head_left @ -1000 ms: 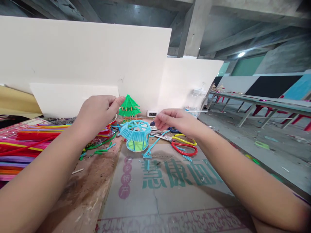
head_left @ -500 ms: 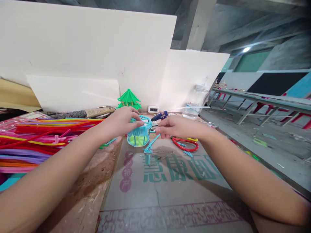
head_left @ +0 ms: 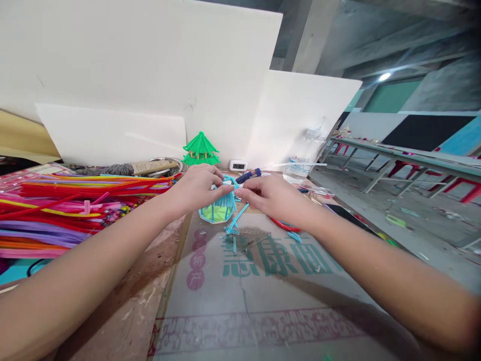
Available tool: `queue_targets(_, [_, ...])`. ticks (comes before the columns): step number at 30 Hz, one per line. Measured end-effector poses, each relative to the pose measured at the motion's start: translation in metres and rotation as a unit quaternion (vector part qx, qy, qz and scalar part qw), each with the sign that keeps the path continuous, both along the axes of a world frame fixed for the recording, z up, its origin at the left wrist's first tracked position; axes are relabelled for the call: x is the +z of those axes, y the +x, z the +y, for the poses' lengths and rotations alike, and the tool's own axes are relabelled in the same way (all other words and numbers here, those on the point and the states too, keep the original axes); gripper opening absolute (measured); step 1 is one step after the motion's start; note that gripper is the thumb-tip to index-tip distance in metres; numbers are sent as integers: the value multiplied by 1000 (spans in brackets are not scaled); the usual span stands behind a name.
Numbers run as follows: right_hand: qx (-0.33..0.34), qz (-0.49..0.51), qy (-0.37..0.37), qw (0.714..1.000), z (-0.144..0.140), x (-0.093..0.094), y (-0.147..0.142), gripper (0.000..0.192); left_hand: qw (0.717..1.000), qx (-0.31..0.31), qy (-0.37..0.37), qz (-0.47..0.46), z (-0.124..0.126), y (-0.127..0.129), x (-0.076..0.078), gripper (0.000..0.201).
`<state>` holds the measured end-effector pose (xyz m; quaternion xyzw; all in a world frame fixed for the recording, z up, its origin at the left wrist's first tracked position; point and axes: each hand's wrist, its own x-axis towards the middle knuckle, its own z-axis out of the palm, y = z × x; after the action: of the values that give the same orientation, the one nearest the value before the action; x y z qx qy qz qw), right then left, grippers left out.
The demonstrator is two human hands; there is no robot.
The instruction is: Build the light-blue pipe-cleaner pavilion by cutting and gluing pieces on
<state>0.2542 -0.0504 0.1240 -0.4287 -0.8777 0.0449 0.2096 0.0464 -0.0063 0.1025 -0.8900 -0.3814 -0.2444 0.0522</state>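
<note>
The right hand (head_left: 272, 195) has thumb and forefinger drawn nearly together at the right side of the blue frame model (head_left: 217, 213); whether a piece is pinched between them, I cannot tell. The left hand (head_left: 203, 185) arches over the model's top from the left, fingers curled and thumb stretched right, its tip almost meeting the right fingertips. The knuckles hide how firmly, or whether, it grips.

For work this fine, the left hand would do best as a light brace, steadying the rim without squashing the thin blue bars, while the right makes small moves with the fingertips alone. Lowering the left knuckles a little would likely give a clearer view of the joint.

Both forearms reach in from the near corners, backs of the hands up and wrists lifted clear of the surface. Resting the wrists would probably steady the tips.

The model stands at the far left part of the printed board (head_left: 221, 311), its pale green floor facing near. Just right and far lies a blue glue gun (head_left: 248, 175), best given room. Loose blue strips (head_left: 238, 216) lie on the near side, and the red-handled scissors (head_left: 284, 224) sit partly under the right hand.
</note>
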Motion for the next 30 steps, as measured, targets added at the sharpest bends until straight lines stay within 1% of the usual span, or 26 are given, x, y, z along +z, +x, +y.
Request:
queue_targets(2, [-8, 68, -33, 997, 4, -20, 6, 46, 1000, 7, 0, -11, -1, 2, 0, 43])
queue_targets(4, [-14, 151, -85, 985, 8, -42, 8, 47, 1000, 10, 3, -21, -2, 4, -1, 42])
queue_targets(6, [-15, 241, -156, 958, 12, -61, 6, 46, 1000, 8, 9, -28, -3, 6, -3, 42])
queue_targets(8, [-11, 322, -236, 917, 14, -75, 2, 47, 999, 9, 14, -31, -3, 7, -5, 42])
queue_targets(10, [-3, 391, -299, 870, 13, -82, -4, 46, 999, 13, 19, -33, -2, 8, -6, 43])
queue_targets(12, [6, 446, -336, 829, 11, -83, -8, 44, 999, 17, 17, -32, -2, 8, -7, 44])
queue_targets(14, [13, 485, -359, 798, 9, -83, -10, 40, 999, 19, 14, -31, -2, 9, -7, 44])
queue_targets(16, [22, 506, -376, 776, 8, -82, -12, 38, 999, 18, 15, -25, -3, 9, -7, 43])
queue_targets(19, [28, 523, -381, 762, 8, -82, -13, 36, 999, 14, 22, -19, -2, 9, -7, 43])
queue_targets(22, [26, 532, -370, 761, 7, -83, -13, 34, 999, 13, 25, -20, -2, 9, -8, 43])
queue_targets(30, [24, 509, -347, 788, 5, -82, -14, 28, 999, 15, 27, -13, -3, 9, -8, 42])
